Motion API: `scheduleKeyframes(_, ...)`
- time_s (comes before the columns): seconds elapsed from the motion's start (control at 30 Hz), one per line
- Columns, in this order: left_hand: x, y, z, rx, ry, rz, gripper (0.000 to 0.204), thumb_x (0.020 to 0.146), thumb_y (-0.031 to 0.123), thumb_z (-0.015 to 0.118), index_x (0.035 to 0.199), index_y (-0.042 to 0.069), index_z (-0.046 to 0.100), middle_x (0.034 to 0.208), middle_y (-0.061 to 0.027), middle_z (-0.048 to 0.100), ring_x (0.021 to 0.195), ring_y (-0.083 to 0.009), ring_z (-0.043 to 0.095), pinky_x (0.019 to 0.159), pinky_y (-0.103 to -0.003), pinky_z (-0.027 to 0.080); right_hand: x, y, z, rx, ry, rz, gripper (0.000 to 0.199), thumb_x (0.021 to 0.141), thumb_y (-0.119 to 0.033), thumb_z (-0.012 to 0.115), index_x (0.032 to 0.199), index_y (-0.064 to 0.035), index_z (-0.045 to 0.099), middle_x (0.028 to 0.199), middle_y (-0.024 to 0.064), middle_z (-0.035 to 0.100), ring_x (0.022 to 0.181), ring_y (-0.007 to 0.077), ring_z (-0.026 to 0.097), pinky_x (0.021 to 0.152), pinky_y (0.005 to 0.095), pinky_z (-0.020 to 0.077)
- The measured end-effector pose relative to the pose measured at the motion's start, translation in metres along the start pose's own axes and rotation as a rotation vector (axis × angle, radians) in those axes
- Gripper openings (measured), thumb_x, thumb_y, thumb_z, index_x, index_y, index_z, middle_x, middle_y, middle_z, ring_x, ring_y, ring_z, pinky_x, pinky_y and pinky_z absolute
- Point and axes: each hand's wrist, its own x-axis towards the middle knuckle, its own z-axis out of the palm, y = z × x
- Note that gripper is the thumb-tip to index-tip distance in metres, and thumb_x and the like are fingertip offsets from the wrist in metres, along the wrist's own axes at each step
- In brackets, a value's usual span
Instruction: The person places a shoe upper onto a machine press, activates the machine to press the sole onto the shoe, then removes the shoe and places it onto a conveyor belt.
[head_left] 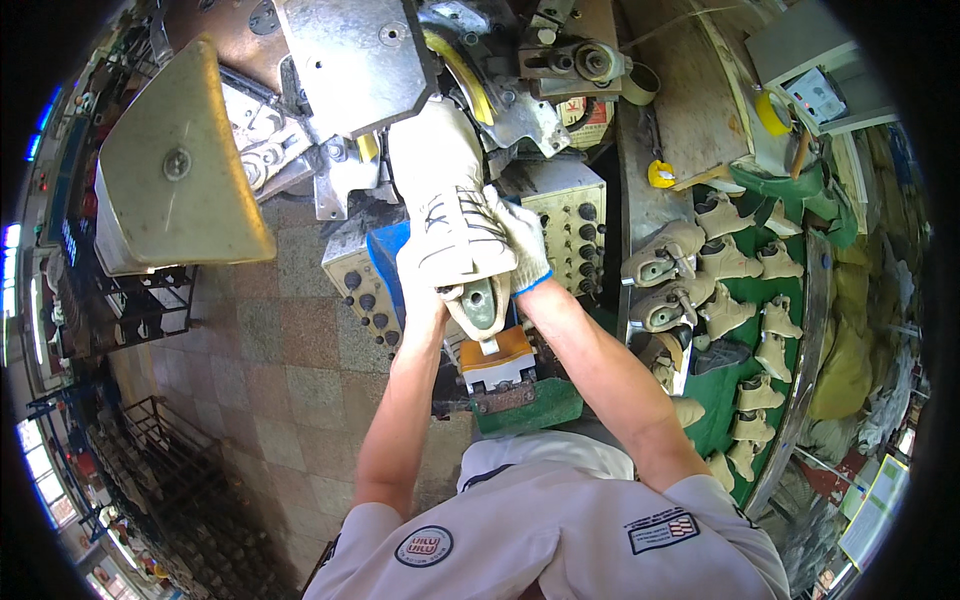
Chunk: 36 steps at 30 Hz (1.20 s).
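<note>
— Tiled factory floor (290, 370) in worn pink and grey squares runs under us, and the grey steel lasting machine (360, 70) fills the top of our view. Where do we have the shoe?

— We hold the pale beige laced shoe upper on its last (450, 190) up against the machine, toe end pushed in under the flat metal plate, heel end toward us. Its long axis runs away from our chest, tilted slightly to the left at the far end.

— And our hands?

— Both wear white knitted cotton gloves. Our left hand (420, 280) is clenched round the near left flank of the shoe; our right hand (520, 240) wraps the right side over the laces, its blue-edged cuff showing. Both grasp the shoe firmly, so neither is nearer; they sit opposite each other at the heel half.

— Textures?

— The upper looks like soft matte fabric with dark laces; the olive plastic last heel (480, 305) is smooth and glossy, just above an orange block (497, 355). Beige control boxes with black knobs (575, 225) flank our wrists. To our right, a green-lined rack (725, 390) carries rows of matching beige shoes (730, 260), well apart from our hands
</note>
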Motion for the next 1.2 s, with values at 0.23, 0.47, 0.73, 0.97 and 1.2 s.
scheduleKeyframes(0.23,0.006,-0.032,-0.007,-0.031,0.011,0.091,0.025,0.100,0.016,0.054,0.114,-0.002,0.066,0.100,-0.0079,0.072,0.083,-0.0144,0.070,0.074,-0.027,0.059,0.003,0.004,-0.002,-0.087,0.044,-0.005,0.032,0.101,-0.031,0.065,0.093,-0.0011,0.073,0.085,0.0002,0.070,0.072,0.0060,0.060,0.063,0.0241,0.0488)
scheduleKeyframes(0.47,-0.003,-0.029,-0.004,-0.102,-0.076,-0.007,0.031,0.100,0.020,0.057,0.118,-0.003,0.066,0.105,-0.0071,0.071,0.092,-0.0131,0.068,0.078,-0.027,0.056,-0.004,-0.002,-0.009,-0.453,0.067,-0.087,0.044,0.102,-0.040,0.061,0.096,0.0013,0.074,0.079,-0.0009,0.066,0.072,0.0066,0.052,0.061,0.0295,0.0442)
scheduleKeyframes(0.73,-0.126,-0.111,-0.099,0.851,0.545,-0.256,0.051,0.088,0.030,0.071,0.120,-0.009,0.063,0.104,-0.0188,0.072,0.095,-0.0280,0.068,0.085,-0.039,0.053,-0.084,-0.057,-0.147,-0.219,0.209,-0.125,0.052,0.106,-0.036,0.049,0.134,0.0078,0.054,0.120,0.0239,0.069,0.102,0.0314,0.073,0.076,0.0354,0.0624)
scheduleKeyframes(0.97,-0.146,-0.221,-0.099,0.957,0.567,-0.487,0.060,0.075,0.043,0.075,0.101,-0.011,0.068,0.098,-0.0348,0.069,0.099,-0.0492,0.067,0.087,-0.052,0.053,-0.158,-0.063,-0.169,-0.226,0.340,-0.049,0.053,0.103,-0.030,0.055,0.139,0.0085,0.049,0.127,0.0292,0.063,0.107,0.0383,0.069,0.083,0.0427,0.0595)
scheduleKeyframes(1.2,-0.180,-0.106,-0.086,0.900,0.389,-0.339,0.044,0.071,0.025,0.082,0.102,-0.005,0.073,0.092,-0.0245,0.074,0.086,-0.0370,0.073,0.080,-0.044,0.056,-0.183,-0.067,-0.170,-0.280,0.241,-0.019,0.057,0.099,-0.026,0.064,0.141,0.0097,0.048,0.127,0.0270,0.064,0.105,0.0351,0.071,0.082,0.0390,0.0601)
